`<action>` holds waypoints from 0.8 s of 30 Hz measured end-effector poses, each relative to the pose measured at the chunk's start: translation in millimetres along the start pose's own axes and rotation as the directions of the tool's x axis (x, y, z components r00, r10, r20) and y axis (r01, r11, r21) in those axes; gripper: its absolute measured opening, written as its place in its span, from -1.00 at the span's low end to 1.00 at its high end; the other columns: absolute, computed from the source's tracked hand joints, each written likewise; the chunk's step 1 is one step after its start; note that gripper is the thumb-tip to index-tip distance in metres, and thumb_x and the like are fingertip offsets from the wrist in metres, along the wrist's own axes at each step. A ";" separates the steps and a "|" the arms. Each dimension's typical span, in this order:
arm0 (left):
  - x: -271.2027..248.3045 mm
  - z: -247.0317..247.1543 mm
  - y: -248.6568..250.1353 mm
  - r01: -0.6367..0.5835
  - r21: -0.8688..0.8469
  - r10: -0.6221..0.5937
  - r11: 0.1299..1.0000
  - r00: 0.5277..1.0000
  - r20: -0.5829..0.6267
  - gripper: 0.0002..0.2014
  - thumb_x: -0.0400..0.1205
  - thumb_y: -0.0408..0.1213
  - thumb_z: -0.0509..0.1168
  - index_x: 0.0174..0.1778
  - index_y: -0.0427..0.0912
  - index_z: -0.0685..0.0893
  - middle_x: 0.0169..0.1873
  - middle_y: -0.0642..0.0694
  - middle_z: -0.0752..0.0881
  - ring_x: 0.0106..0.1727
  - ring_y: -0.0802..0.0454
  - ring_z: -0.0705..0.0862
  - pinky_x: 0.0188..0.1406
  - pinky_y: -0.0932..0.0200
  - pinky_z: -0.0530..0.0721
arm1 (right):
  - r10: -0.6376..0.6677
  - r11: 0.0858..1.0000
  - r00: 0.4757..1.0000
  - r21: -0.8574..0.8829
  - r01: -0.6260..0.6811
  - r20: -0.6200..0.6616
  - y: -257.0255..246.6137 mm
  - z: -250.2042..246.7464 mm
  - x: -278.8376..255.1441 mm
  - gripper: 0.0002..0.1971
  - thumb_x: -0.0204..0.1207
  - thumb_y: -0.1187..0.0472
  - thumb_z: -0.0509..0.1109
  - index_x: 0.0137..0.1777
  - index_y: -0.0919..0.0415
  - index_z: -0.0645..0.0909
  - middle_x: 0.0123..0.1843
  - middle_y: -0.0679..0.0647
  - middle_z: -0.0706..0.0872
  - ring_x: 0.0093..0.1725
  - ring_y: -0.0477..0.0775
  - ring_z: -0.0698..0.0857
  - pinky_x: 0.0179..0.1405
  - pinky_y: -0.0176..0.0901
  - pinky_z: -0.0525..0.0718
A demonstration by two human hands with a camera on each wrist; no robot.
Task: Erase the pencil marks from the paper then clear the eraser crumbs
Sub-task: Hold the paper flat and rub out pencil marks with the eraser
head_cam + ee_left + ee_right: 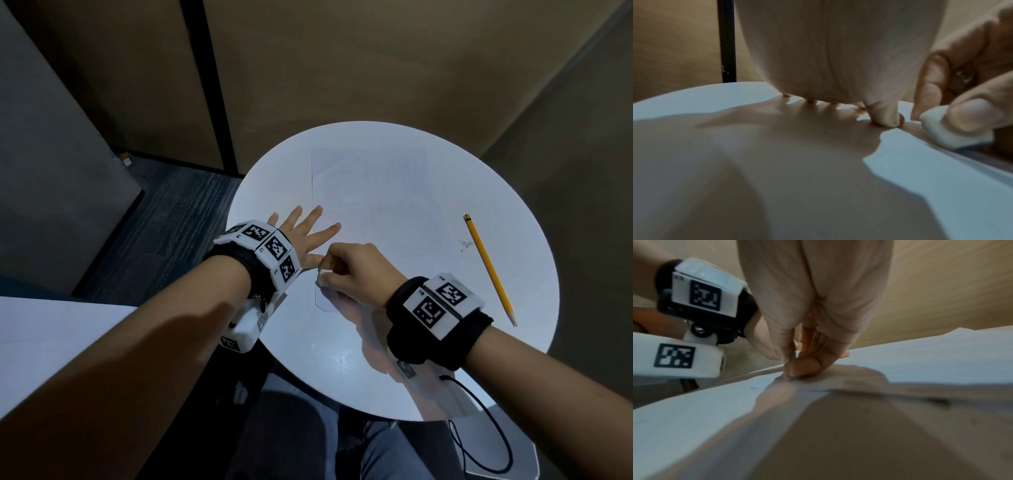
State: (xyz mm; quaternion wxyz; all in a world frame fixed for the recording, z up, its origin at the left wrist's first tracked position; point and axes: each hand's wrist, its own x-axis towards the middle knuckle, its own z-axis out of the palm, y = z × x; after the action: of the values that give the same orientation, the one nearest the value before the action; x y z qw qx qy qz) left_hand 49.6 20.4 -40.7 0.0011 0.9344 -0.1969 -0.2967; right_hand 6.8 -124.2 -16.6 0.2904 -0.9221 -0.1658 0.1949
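Observation:
A white sheet of paper (370,192) lies on the round white table (428,342), its pencil marks too faint to read. My left hand (301,233) lies flat with fingers spread on the paper's left edge, thumb (885,113) pressed down near the lower corner. Beside that thumb, my right hand (352,270) grips a white eraser (322,277) and holds it on the paper's lower left part. In the left wrist view the eraser (955,131) shows pinched between the right hand's fingers. The right wrist view hides the eraser behind my curled right hand (803,363).
A yellow pencil (489,269) lies on the table to the right of the paper, point toward me. A small heap of dark crumbs (466,244) sits just left of the pencil. Brown partition walls stand behind the table, carpet to its left.

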 end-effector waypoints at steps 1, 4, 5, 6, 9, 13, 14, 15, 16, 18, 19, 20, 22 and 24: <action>-0.4 -0.5 0.0 0.001 0.002 -0.001 1.000 1.000 0.004 -0.38 0.72 0.15 -0.07 0.61 0.26 -0.28 0.63 0.00 -0.38 0.65 -0.16 -0.31 0.56 -0.27 -0.20 | -0.006 1.000 1.000 -0.012 0.006 0.009 -0.4 0.9 -0.5 -0.87 0.48 0.23 0.40 -0.24 0.20 0.52 -0.28 0.05 0.68 -0.23 0.01 0.58 -0.37 -0.44 0.41; -0.3 -2.0 -0.2 -0.008 0.008 0.008 1.000 1.000 0.003 -0.38 0.73 0.14 -0.08 0.61 0.26 -0.29 0.63 0.00 -0.39 0.65 -0.17 -0.32 0.56 -0.28 -0.20 | 0.002 1.000 0.993 -0.016 0.000 0.116 -2.3 -1.4 -1.5 -0.81 0.46 0.24 0.42 -0.32 0.14 0.48 -0.43 -0.13 0.55 -0.36 -0.17 0.51 -0.42 -0.51 0.42; 0.3 -1.9 -0.4 -0.009 0.006 0.009 1.000 1.000 0.002 -0.38 0.72 0.16 -0.07 0.61 0.27 -0.29 0.63 0.00 -0.39 0.65 -0.17 -0.32 0.56 -0.28 -0.20 | 0.013 1.000 0.993 -0.001 -0.013 0.117 -2.5 -2.4 -0.2 -0.83 0.45 0.24 0.42 -0.31 0.16 0.50 -0.42 -0.11 0.57 -0.35 -0.15 0.53 -0.42 -0.49 0.42; 1.8 -0.6 -1.4 -0.009 0.002 0.009 1.000 1.000 -0.001 -0.37 0.72 0.17 -0.07 0.61 0.27 -0.29 0.63 0.00 -0.39 0.65 -0.16 -0.32 0.56 -0.28 -0.20 | 0.028 0.999 0.996 0.017 -0.029 0.084 -2.2 -2.3 2.0 -0.85 0.46 0.24 0.42 -0.29 0.18 0.52 -0.38 -0.06 0.59 -0.31 -0.09 0.54 -0.41 -0.48 0.41; 12.5 10.3 -8.8 -0.007 0.055 0.008 0.998 1.000 -0.016 -0.25 0.68 0.20 0.07 0.56 0.35 -0.37 0.61 0.02 -0.43 0.65 -0.17 -0.32 0.55 -0.31 -0.18 | 0.047 0.998 0.998 0.051 -0.045 -0.030 -2.5 0.5 5.1 -0.84 0.49 0.22 0.41 -0.25 0.20 0.49 -0.27 0.01 0.59 -0.20 -0.01 0.53 -0.42 -0.50 0.37; 17.7 14.4 -14.0 -0.014 0.071 0.017 0.997 0.999 -0.043 -0.31 0.72 0.15 0.01 0.54 0.36 -0.39 0.62 0.01 -0.42 0.65 -0.17 -0.31 0.55 -0.30 -0.16 | 0.018 0.999 0.996 -0.032 -0.015 0.082 -4.4 0.5 4.1 -0.81 0.47 0.21 0.43 -0.29 0.17 0.49 -0.27 0.00 0.59 -0.20 -0.02 0.52 -0.42 -0.49 0.36; 18.9 15.5 -14.9 -0.018 0.070 0.021 0.997 0.999 -0.049 -0.31 0.72 0.16 0.01 0.53 0.38 -0.41 0.61 0.01 -0.42 0.65 -0.17 -0.31 0.55 -0.30 -0.16 | 0.025 0.999 0.998 -0.027 -0.023 0.066 -4.6 0.3 4.5 -0.79 0.47 0.21 0.43 -0.32 0.16 0.48 -0.26 0.02 0.60 -0.20 -0.02 0.53 -0.43 -0.49 0.36; 20.9 18.0 -16.1 -0.018 0.087 0.022 0.996 0.998 -0.053 -0.26 0.70 0.18 0.04 0.48 0.43 -0.47 0.61 0.02 -0.44 0.65 -0.17 -0.31 0.55 -0.31 -0.15 | 0.037 0.999 0.999 -0.013 -0.036 0.031 -4.6 0.5 4.7 -0.76 0.48 0.21 0.42 -0.35 0.15 0.45 -0.25 0.04 0.61 -0.20 -0.01 0.53 -0.44 -0.50 0.35; 23.2 20.6 -17.8 -0.018 0.107 0.025 0.994 0.998 -0.064 -0.19 0.68 0.20 0.09 0.37 0.50 -0.56 0.60 0.04 -0.45 0.65 -0.17 -0.31 0.54 -0.32 -0.14 | 0.045 0.999 0.999 0.001 -0.045 -0.001 -4.2 1.3 5.0 -0.73 0.49 0.22 0.41 -0.38 0.13 0.41 -0.25 0.05 0.61 -0.19 -0.01 0.53 -0.44 -0.50 0.34; 25.5 22.2 -20.0 -0.014 0.130 0.025 0.991 0.996 -0.088 -0.10 0.66 0.18 0.16 0.20 0.57 -0.67 0.59 0.06 -0.46 0.65 -0.17 -0.31 0.54 -0.34 -0.13 | 0.039 0.999 0.999 0.000 -0.039 0.004 -4.8 1.7 4.4 -0.71 0.49 0.23 0.41 -0.40 0.11 0.40 -0.28 0.02 0.59 -0.21 -0.02 0.52 -0.45 -0.52 0.36; 25.2 22.0 -20.0 -0.009 0.123 0.019 0.992 0.997 -0.081 -0.12 0.68 0.15 0.14 0.26 0.55 -0.63 0.60 0.05 -0.46 0.65 -0.17 -0.31 0.54 -0.33 -0.13 | 0.035 0.999 0.998 -0.008 -0.035 0.045 -5.5 1.2 4.3 -0.75 0.48 0.23 0.42 -0.38 0.13 0.45 -0.30 -0.01 0.59 -0.22 -0.04 0.53 -0.44 -0.53 0.37; 24.1 21.5 -19.1 -0.007 0.109 0.014 0.994 0.998 -0.065 -0.18 0.70 0.13 0.11 0.38 0.50 -0.56 0.60 0.04 -0.45 0.65 -0.17 -0.31 0.54 -0.32 -0.15 | 0.033 0.999 0.996 -0.018 -0.031 0.078 -6.1 -0.2 4.8 -0.79 0.47 0.23 0.43 -0.34 0.15 0.49 -0.32 -0.02 0.59 -0.22 -0.05 0.53 -0.43 -0.53 0.37; 24.2 22.2 -18.9 -0.010 0.109 0.017 0.994 0.997 -0.072 -0.20 0.69 0.15 0.12 0.47 0.45 -0.47 0.60 0.05 -0.44 0.65 -0.16 -0.31 0.55 -0.31 -0.14 | 0.030 0.999 0.998 -0.020 -0.029 0.062 -5.9 -2.0 7.0 -0.77 0.47 0.23 0.43 -0.36 0.12 0.48 -0.37 -0.05 0.57 -0.24 -0.05 0.53 -0.43 -0.53 0.38; 26.0 24.2 -19.4 -0.009 0.138 0.022 0.990 0.996 -0.089 -0.16 0.66 0.20 0.15 0.39 0.49 -0.52 0.60 0.06 -0.45 0.65 -0.16 -0.31 0.54 -0.32 -0.13 | 0.028 1.000 1.000 -0.006 -0.028 0.007 -5.7 -0.8 7.2 -0.69 0.48 0.24 0.42 -0.41 0.04 0.39 -0.36 -0.05 0.55 -0.22 -0.03 0.52 -0.46 -0.54 0.37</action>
State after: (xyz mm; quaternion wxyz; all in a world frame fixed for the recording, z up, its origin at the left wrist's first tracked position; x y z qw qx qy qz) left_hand 62.7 31.5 -77.4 -0.0522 0.9432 -0.2239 -0.2398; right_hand 12.3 -117.2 -14.4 0.2842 -0.9245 -0.1544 0.2016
